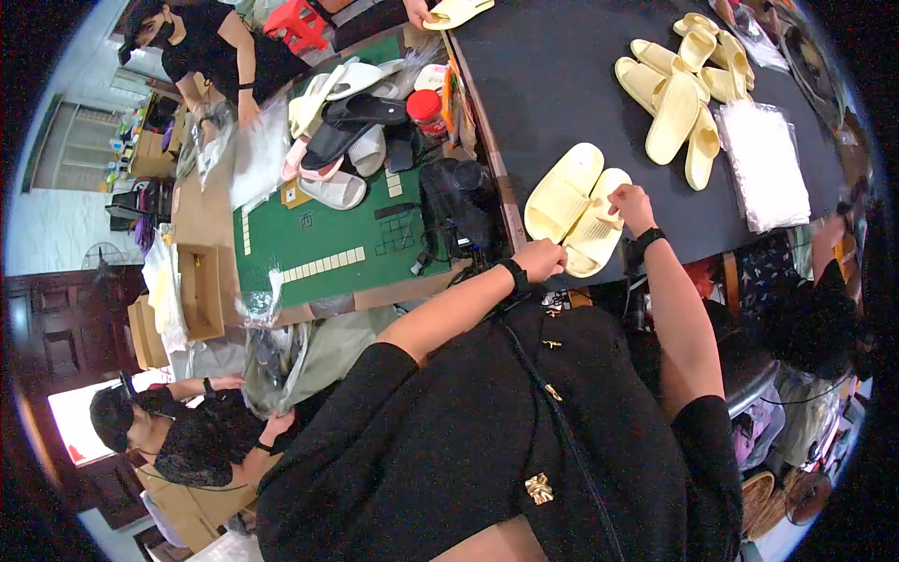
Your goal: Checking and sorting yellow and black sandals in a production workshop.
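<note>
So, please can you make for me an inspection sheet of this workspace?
Surface: black tabletop, partly covered.
Job's things: pair of yellow slippers near the edge; piled yellow slippers beyond; clear bags at right.
Clutter: mixed slippers on green surface; red jar beside them.
Hands: left hand at the pair's near end; right hand at the right slipper; grip unclear.
Cables: cannot tell among dark items beside green surface.
Surroundings: one person at upper left, another person at lower left.

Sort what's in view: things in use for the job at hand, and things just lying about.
In use, it seems:
- yellow slipper pair by the left hand and right hand
- pile of yellow slippers
- white plastic stack, probably

Lying about:
- black slippers
- red jar
- cardboard box
- red stool
</note>
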The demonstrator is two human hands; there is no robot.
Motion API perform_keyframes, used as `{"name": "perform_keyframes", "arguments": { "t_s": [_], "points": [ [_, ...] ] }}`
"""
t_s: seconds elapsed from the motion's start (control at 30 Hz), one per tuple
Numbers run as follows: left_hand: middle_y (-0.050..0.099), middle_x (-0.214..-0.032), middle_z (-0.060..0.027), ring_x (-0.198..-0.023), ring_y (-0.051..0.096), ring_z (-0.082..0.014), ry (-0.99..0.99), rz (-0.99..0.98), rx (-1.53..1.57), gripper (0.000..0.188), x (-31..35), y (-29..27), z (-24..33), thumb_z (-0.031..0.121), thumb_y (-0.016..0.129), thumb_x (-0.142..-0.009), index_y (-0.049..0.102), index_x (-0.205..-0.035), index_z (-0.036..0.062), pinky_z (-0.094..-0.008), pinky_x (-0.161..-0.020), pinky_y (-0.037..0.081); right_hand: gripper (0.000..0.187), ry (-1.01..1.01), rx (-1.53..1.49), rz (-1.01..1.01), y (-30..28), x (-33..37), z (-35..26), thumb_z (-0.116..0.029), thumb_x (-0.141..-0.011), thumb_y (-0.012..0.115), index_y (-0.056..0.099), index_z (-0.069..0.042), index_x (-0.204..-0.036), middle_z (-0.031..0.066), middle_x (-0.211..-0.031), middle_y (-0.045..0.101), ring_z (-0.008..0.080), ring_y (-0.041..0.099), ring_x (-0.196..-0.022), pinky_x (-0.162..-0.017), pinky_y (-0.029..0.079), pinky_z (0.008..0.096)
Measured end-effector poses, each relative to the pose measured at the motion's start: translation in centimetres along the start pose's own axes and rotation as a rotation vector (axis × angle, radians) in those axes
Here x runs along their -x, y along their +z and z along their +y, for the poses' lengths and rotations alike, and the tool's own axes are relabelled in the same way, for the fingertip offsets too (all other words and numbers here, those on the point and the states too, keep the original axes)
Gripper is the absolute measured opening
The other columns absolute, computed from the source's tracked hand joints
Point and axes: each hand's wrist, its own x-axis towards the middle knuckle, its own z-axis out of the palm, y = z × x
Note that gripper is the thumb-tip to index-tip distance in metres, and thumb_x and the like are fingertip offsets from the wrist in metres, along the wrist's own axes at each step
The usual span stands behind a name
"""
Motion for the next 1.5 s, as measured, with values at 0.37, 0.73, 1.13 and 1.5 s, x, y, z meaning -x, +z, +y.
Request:
{"name": "perform_keyframes", "arguments": {
  "t_s": [0.37,0.73,1.13,1.5],
  "points": [
    [0.066,-0.078,-0.0123,-0.076,0.064,-0.0304,-0.078,0.079,0.038,0.011,-0.3,-0.9,0.5,0.019,0.065,-0.078,0.066,-0.085,0.0095,-0.0396,-0.070,0.051,0.029,-0.054,0.072,-0.239,1.2,0.1,1.7,-0.027,-0.075,0.068,0.063,0.002,-0.070,0.0054,-0.055,0.058,0.0123,0.054,-0.051,-0.051,0.044,0.0268],
    [0.067,-0.079,-0.0124,-0.077,0.065,-0.0295,-0.141,-0.019,-0.003,0.016,-0.3,-0.8,0.9,0.021,0.072,-0.074,0.068,-0.084,0.0095,-0.0408,-0.068,0.050,0.022,0.085,-0.035,-0.235,1.6,-0.3,2.3,-0.020,-0.076,0.069,0.064,0.001,-0.072,0.0047,-0.060,0.060,0.0107,0.054,-0.053,-0.049,0.043,0.0253],
    [0.065,-0.076,-0.0173,-0.073,0.064,-0.0327,-0.184,0.068,0.042,0.015,-0.3,0.3,0.2,0.019,0.064,-0.078,0.069,-0.080,0.0056,-0.0427,-0.069,0.050,0.025,0.041,0.079,-0.146,1.8,1.2,0.9,-0.027,-0.074,0.071,0.066,-0.003,-0.074,0.0120,-0.067,0.065,0.0231,0.062,-0.059,-0.057,0.049,0.0355],
    [0.064,-0.075,-0.0183,-0.071,0.064,-0.0340,-0.029,0.222,0.084,0.014,-0.2,-3.5,0.8,0.014,0.059,-0.078,0.067,-0.083,0.0032,-0.0412,-0.069,0.050,0.013,-0.380,-0.136,-0.201,4.7,8.7,-3.9,-0.006,-0.084,0.056,0.062,-0.003,-0.094,0.0139,-0.073,0.063,0.0245,0.063,-0.063,-0.059,0.049,0.0339]
  ]
}}
